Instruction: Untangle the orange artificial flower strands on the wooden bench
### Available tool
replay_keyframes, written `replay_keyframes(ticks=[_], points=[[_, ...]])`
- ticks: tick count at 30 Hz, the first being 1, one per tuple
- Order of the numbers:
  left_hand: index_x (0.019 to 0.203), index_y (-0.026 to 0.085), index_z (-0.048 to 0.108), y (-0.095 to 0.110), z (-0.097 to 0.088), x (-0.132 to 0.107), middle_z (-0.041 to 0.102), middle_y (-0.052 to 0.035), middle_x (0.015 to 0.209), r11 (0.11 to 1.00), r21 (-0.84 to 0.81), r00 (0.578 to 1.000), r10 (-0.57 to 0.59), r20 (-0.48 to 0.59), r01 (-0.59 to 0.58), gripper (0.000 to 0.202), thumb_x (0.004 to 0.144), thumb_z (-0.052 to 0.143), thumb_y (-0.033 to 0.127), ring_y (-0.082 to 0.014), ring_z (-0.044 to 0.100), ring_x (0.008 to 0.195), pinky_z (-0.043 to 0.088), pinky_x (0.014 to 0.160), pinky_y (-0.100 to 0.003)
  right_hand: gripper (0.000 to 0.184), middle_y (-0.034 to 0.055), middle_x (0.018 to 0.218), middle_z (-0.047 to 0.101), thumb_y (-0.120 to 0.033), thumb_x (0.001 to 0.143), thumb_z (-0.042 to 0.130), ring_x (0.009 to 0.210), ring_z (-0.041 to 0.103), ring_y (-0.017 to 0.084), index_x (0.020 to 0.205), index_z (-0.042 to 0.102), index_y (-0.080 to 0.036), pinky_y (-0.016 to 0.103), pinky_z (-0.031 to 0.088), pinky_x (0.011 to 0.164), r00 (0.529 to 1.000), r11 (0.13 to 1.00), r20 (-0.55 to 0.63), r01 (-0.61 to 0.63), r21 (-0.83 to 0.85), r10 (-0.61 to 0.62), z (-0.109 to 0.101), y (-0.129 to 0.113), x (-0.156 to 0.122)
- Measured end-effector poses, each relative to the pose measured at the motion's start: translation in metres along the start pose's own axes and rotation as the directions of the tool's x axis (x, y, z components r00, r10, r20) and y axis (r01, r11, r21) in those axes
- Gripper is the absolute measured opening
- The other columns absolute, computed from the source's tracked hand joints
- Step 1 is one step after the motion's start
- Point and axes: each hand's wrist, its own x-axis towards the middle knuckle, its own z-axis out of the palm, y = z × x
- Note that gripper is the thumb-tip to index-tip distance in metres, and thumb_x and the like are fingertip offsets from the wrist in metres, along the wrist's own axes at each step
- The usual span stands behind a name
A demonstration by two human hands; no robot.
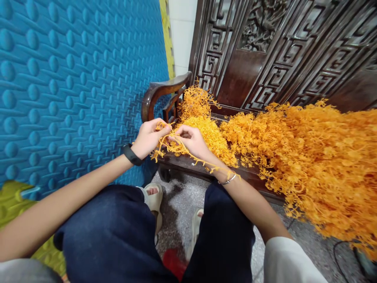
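My left hand pinches thin orange plastic sprigs, with the fingers pressed together. Close beside it, my right hand is closed on the same sprigs. One long orange strand trails from between the hands over my right wrist. Just behind the hands, a yellow-orange heap of artificial foliage rests on the dark wooden bench. The fingertips partly hide where the sprigs meet.
A large orange foliage pile covers the bench's right side and hangs over its front edge. The curved armrest rises at the left, near a blue textured mat. The carved backrest stands behind. A black cable lies on the floor.
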Motion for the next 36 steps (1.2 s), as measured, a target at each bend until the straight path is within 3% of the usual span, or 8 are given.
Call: replay_keyframes(ticks=[5, 9, 12, 14, 20, 27, 32, 36], points=[[0.068, 0.017, 0.055, 0.007, -0.005, 0.001, 0.055, 0.0027, 0.057, 0.989, 0.115, 0.983, 0.114, -0.142, -0.098, 0.018, 0.072, 0.064, 0.032, -0.0103, 0.051, 0.051, 0.041, 0.049, -0.023, 0.041, -0.0048, 0.056, 0.048, -0.050, 0.067, 0.071, 0.054, 0.043, 0.008, 0.059, 0.046, -0.018, 0.024, 0.035, 0.054, 0.998, 0.998, -0.036, 0.053, -0.024, -0.054, 0.011, -0.006, -0.016], [0.072, 0.020, 0.048, 0.007, -0.026, 0.005, 0.051, 0.0069, 0.055, 0.968, -0.022, 0.867, 0.212, -0.452, -0.249, 0.018, 0.077, 0.061, 0.031, -0.0066, 0.046, 0.046, 0.040, 0.049, -0.022, 0.029, -0.0025, 0.062, 0.053, -0.035, 0.075, 0.067, 0.063, 0.049, 0.010, 0.058, 0.051, -0.018, 0.026, 0.040, 0.065, 0.985, 0.969, 0.020, 0.174, -0.178, -0.173, 0.012, -0.012, -0.036], [0.072, 0.019, 0.048, 0.001, -0.035, 0.002, 0.052, 0.0066, 0.053, 0.982, -0.170, 0.943, 0.020, -0.332, -0.081, 0.016, 0.076, 0.061, 0.027, -0.0076, 0.049, 0.041, 0.040, 0.044, -0.023, 0.016, 0.0012, 0.077, 0.063, -0.031, 0.078, 0.064, 0.074, 0.055, 0.012, 0.070, 0.061, -0.019, 0.029, 0.042, 0.072, 0.971, 0.934, -0.016, 0.227, -0.277, -0.240, -0.010, -0.010, -0.032], [0.071, 0.018, 0.048, -0.002, -0.033, -0.001, 0.055, 0.0050, 0.054, 0.981, -0.190, 0.966, -0.095, -0.242, 0.049, 0.014, 0.076, 0.060, 0.024, -0.0094, 0.051, 0.039, 0.041, 0.042, -0.025, 0.015, 0.0022, 0.078, 0.063, -0.032, 0.077, 0.064, 0.071, 0.055, 0.013, 0.073, 0.063, -0.018, 0.029, 0.043, 0.069, 0.963, 0.934, -0.159, 0.157, -0.322, -0.216, -0.037, -0.001, -0.018], [0.070, 0.016, 0.052, 0.000, -0.020, -0.003, 0.059, 0.0017, 0.059, 0.988, -0.134, 0.987, -0.089, -0.133, 0.071, 0.014, 0.078, 0.059, 0.025, -0.0107, 0.056, 0.045, 0.045, 0.045, -0.024, 0.022, -0.0009, 0.060, 0.056, -0.032, 0.066, 0.070, 0.056, 0.052, 0.012, 0.065, 0.055, -0.016, 0.028, 0.042, 0.059, 0.881, 0.880, -0.462, -0.138, -0.455, -0.101, -0.100, 0.036, 0.020], [0.071, 0.016, 0.050, 0.004, -0.008, -0.007, 0.062, 0.0004, 0.063, 0.993, -0.110, 0.998, -0.035, 0.059, 0.042, 0.019, 0.079, 0.059, 0.030, -0.0112, 0.060, 0.052, 0.047, 0.050, -0.022, 0.013, 0.0051, 0.071, 0.062, -0.028, 0.073, 0.060, 0.066, 0.055, 0.016, 0.071, 0.056, -0.016, 0.032, 0.045, 0.068, 0.873, 0.764, -0.429, -0.110, -0.636, -0.231, -0.116, 0.063, 0.036], [0.080, 0.019, 0.047, 0.019, -0.004, -0.016, 0.062, 0.0012, 0.066, 0.971, -0.167, 0.978, -0.149, 0.149, 0.173, 0.018, 0.082, 0.055, 0.035, -0.0143, 0.062, 0.047, 0.047, 0.041, -0.024, 0.026, 0.0124, 0.098, 0.065, -0.038, 0.074, 0.061, 0.087, 0.059, 0.023, 0.087, 0.063, -0.015, 0.041, 0.045, 0.085, 0.910, 0.711, -0.335, -0.065, -0.700, -0.246, -0.127, 0.075, 0.047], [0.081, 0.019, 0.046, 0.031, 0.000, -0.022, 0.060, 0.0030, 0.064, 0.961, -0.184, 0.966, -0.169, 0.194, 0.205, 0.018, 0.084, 0.054, 0.036, -0.0123, 0.061, 0.045, 0.046, 0.040, -0.022, 0.032, 0.0113, 0.100, 0.065, -0.044, 0.068, 0.068, 0.091, 0.060, 0.024, 0.084, 0.064, -0.016, 0.042, 0.045, 0.087, 0.905, 0.799, -0.328, 0.021, -0.602, -0.271, -0.115, 0.064, 0.047]])
